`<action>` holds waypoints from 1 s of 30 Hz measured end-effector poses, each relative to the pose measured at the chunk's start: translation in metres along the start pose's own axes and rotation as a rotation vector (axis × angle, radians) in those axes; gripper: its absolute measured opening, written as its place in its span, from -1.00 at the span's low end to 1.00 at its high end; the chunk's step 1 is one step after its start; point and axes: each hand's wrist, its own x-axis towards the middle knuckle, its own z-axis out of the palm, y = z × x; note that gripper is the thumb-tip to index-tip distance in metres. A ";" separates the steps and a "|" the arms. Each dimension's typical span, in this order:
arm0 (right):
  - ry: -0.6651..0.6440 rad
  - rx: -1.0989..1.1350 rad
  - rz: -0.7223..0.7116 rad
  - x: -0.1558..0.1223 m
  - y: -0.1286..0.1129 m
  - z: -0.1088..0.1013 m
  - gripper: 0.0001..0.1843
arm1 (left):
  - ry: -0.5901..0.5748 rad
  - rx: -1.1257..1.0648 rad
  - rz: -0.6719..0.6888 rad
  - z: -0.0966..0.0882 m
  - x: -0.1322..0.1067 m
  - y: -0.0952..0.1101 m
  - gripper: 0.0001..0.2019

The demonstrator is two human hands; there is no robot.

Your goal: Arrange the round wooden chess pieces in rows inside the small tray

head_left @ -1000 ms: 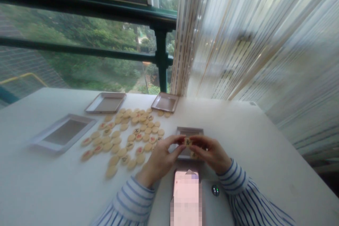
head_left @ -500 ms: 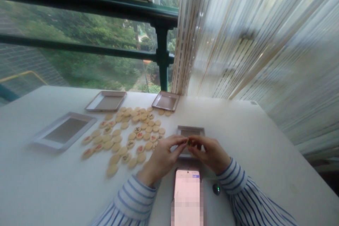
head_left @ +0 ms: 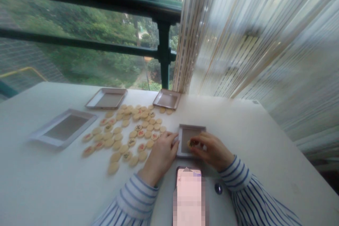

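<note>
The right hand [head_left: 210,148] is pinching a flat, round disc [head_left: 190,144] between its fingers over a shallow rectangular tray [head_left: 186,135]; the left hand [head_left: 162,150] is resting at the tray's left side, fingers bent, grip unclear. Pale scattered discs [head_left: 117,145] are lying on the smooth white counter [head_left: 246,130].

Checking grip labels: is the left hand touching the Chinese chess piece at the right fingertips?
Apart: the head view shows tray floor between left hand and Chinese chess piece.
</note>
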 end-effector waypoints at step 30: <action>-0.096 -0.071 0.015 -0.001 0.002 0.003 -0.78 | -0.141 0.019 0.325 -0.003 -0.002 0.014 -0.73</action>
